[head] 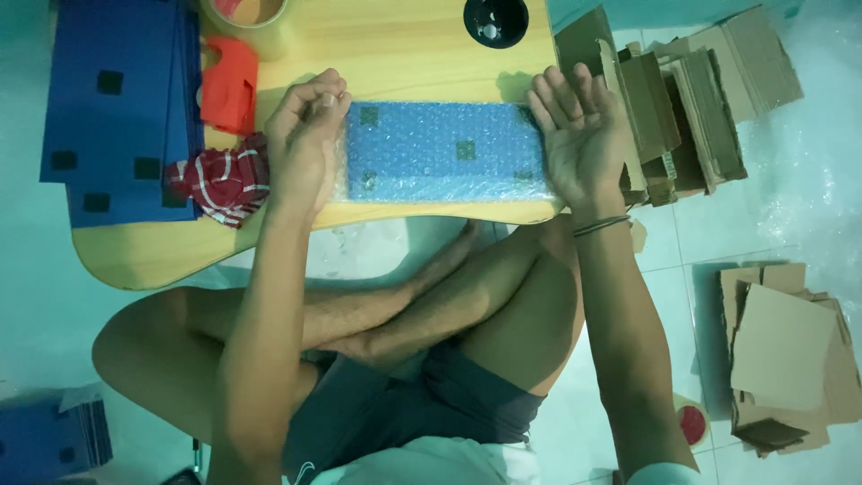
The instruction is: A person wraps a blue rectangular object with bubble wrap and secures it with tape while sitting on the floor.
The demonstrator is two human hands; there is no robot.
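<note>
Centrally, bubble-wrapped blue package (446, 151) between left hand (305, 139), right hand (579, 135)

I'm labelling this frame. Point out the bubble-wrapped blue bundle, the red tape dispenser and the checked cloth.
Bundle (444, 151): head view, middle of its wrapped top.
Tape dispenser (230, 85): head view, centre of its red body.
Cloth (220, 180): head view, middle of the crumpled fabric.

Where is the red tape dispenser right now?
In the head view, the red dispenser sits on the wooden table, upper left, between the blue sheets and the left hand.
</note>
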